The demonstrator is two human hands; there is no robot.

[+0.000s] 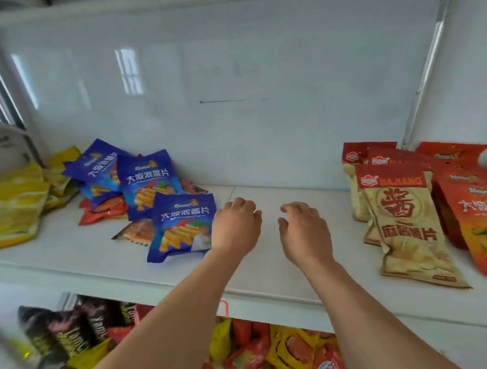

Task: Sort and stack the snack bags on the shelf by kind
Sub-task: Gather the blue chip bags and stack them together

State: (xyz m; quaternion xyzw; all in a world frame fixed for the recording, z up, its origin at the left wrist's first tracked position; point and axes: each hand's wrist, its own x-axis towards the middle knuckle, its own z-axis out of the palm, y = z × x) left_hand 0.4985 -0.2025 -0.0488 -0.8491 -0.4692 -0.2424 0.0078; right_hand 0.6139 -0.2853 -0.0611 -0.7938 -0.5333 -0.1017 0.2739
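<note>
Both bare forearms rise from the bottom of the frame and converge toward its middle. The left hand (236, 227) sits just left of centre, back of the hand up, fingers loosely curled downward and holding nothing. The right hand (304, 232) sits just right of centre, close beside the left one but apart from it, palm down, fingers relaxed and slightly spread, empty too.

This looks like a small shop. White metal shelving holds packaged snacks in multiples: blue chip bags (179, 224), beige-and-red bags (405, 221), orange bags (481, 222) and yellow bags (12, 207) on the shelf (269, 267), with more bags (287, 351) on the tier below, behind a price-label strip (223, 308).
</note>
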